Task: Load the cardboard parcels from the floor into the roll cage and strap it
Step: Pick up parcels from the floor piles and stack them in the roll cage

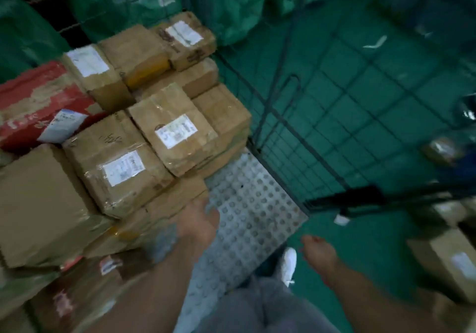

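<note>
Cardboard parcels (164, 129) already stacked fill the left side of the roll cage (334, 126). The ones not yet loaded, e.g. the labelled floor parcel (448, 263), lie to my right on the green floor (360, 242), nearest my right hand (319, 252), which hangs empty with slack fingers. My left hand (198, 219) sits at the stack's front edge, apparently gripping nothing, though blur hides any contact. Free loading room is the bare studded base plate (252, 203) between the stack and the mesh wall.

Parcel depot — labelled cardboard parcels (144, 136), wire roll cage (334, 116), green sacks (231, 5).
</note>
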`<state>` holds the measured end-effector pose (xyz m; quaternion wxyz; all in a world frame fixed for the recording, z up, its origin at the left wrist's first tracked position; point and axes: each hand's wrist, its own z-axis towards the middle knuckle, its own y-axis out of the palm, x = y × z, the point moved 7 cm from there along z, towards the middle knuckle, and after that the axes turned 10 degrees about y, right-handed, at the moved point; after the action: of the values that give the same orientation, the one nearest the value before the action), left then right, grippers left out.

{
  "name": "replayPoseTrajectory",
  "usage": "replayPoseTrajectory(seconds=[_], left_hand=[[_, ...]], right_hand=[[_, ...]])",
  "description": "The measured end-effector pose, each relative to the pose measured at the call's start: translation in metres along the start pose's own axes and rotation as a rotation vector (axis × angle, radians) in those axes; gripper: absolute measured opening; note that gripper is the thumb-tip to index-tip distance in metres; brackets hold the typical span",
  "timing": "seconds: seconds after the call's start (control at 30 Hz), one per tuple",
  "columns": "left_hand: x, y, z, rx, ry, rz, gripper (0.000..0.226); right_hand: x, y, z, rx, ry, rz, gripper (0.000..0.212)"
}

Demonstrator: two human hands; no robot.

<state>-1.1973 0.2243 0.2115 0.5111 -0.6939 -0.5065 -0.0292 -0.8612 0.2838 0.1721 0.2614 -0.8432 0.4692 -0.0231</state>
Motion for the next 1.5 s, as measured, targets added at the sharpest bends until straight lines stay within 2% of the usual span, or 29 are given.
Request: replayPoseTrajectory(seconds=[0.03, 0.1, 0.2, 0.33, 0.43, 0.53, 0.7, 0.87, 0.97, 1.07, 1.27, 1.37, 1.5], left_hand=[[0.010, 0.030, -0.015, -0.158, 0.018, -0.079, 0.029], [0.033, 0.077, -0.045, -0.421, 0.068, -0.066, 0.030], [0.081, 0.115, -0.081, -0.610, 0.214, 0.039, 0.018], [0.146, 0.157, -0.120, -0.769, 0.412, 0.271, 0.020], [0.195, 0.193, -0.149, -0.807, 0.555, 0.337, 0.019], [0.236, 0.229, -0.195, -0.839, 0.691, 0.402, 0.019], [0.265, 0.296, -0.293, -0.904, 0.844, 0.523, 0.020], [0.255, 0.363, -0.387, -0.968, 0.870, 0.588, 0.021], [0.248, 0.393, -0.432, -0.971, 0.859, 0.606, 0.019], [0.246, 0.416, -0.466, -0.971, 0.844, 0.609, 0.019], [0.256, 0.430, -0.485, -0.913, 0.798, 0.595, 0.018], [0.268, 0.433, -0.472, -0.869, 0.739, 0.591, 0.017], [0.296, 0.449, -0.440, -0.812, 0.679, 0.575, 0.019]], right_hand=[[0.019, -0.005, -0.009, -0.026, 0.021, 0.012, 0.023], [0.057, -0.009, -0.025, -0.137, 0.082, 0.058, 0.020], [0.096, -0.029, -0.039, -0.171, 0.037, 0.000, 0.029], [0.132, -0.090, -0.069, -0.049, -0.024, -0.101, 0.029], [0.170, -0.139, -0.083, 0.029, -0.012, -0.027, 0.026], [0.229, -0.173, -0.092, 0.093, -0.002, 0.168, 0.028], [0.369, -0.195, -0.101, 0.158, 0.136, 0.432, 0.037], [0.497, -0.201, -0.109, 0.152, 0.217, 0.541, 0.034], [0.555, -0.212, -0.104, 0.145, 0.219, 0.514, 0.038], [0.597, -0.228, -0.098, 0.150, 0.211, 0.531, 0.033], [0.625, -0.261, -0.083, 0.133, 0.204, 0.537, 0.027], [0.612, -0.282, -0.068, 0.125, 0.172, 0.554, 0.034], [0.587, -0.312, -0.040, 0.113, 0.135, 0.612, 0.029]])
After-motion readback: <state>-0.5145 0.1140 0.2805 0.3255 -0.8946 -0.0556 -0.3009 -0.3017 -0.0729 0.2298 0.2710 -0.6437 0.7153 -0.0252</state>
